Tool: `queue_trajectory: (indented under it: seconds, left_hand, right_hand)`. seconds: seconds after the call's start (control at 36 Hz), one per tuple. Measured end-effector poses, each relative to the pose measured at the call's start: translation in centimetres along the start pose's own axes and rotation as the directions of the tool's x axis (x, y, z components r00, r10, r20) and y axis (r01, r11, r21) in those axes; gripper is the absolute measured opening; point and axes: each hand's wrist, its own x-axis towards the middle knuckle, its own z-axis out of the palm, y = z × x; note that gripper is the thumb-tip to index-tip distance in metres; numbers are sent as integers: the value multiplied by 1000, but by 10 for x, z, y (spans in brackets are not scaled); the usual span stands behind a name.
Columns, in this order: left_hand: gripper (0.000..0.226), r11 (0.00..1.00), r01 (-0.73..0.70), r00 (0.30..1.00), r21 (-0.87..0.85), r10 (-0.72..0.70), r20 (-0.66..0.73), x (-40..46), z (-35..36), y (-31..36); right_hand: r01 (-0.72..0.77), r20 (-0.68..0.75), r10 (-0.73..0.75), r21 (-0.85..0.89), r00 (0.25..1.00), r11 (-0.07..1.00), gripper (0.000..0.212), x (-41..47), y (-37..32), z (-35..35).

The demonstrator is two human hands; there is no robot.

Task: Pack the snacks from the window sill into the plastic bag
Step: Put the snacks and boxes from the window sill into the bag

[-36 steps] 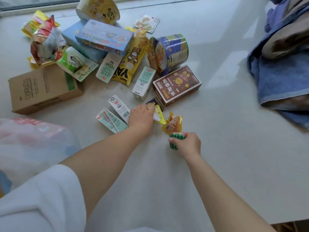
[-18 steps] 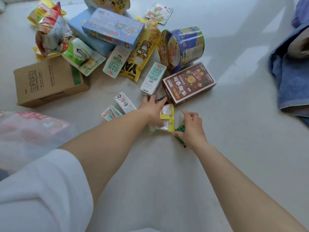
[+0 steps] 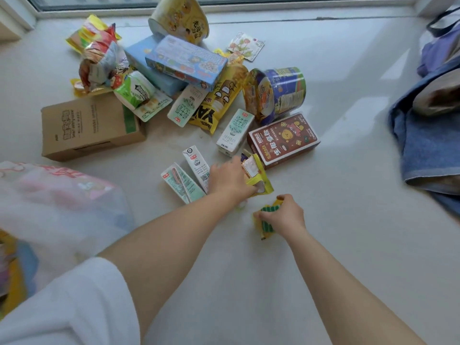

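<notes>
bag [image 3: 57, 207] sits off to the left, nearer the left hand [image 3: 227, 179] gripping a yellow packet [image 3: 256, 175], right hand [image 3: 286, 215] pinching a green-striped snack [image 3: 265, 220].

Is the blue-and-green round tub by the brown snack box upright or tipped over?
Tipped. The round tub lies on its side on the sill, its lid end facing left toward the yellow pouch.

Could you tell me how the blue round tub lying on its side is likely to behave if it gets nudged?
The blue tub lies on its curved wall, so it may well roll. The red box and milk carton beside it could stop that.
</notes>
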Motion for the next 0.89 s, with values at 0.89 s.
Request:
queue_trajectory:
  seconds: [0.89]
  left_hand:
    - [54, 272, 480, 638, -834, -761, 120, -44, -59, -152]
  right_hand:
    - [185, 113, -218, 245, 969, 952, 39, -5, -143, 54]
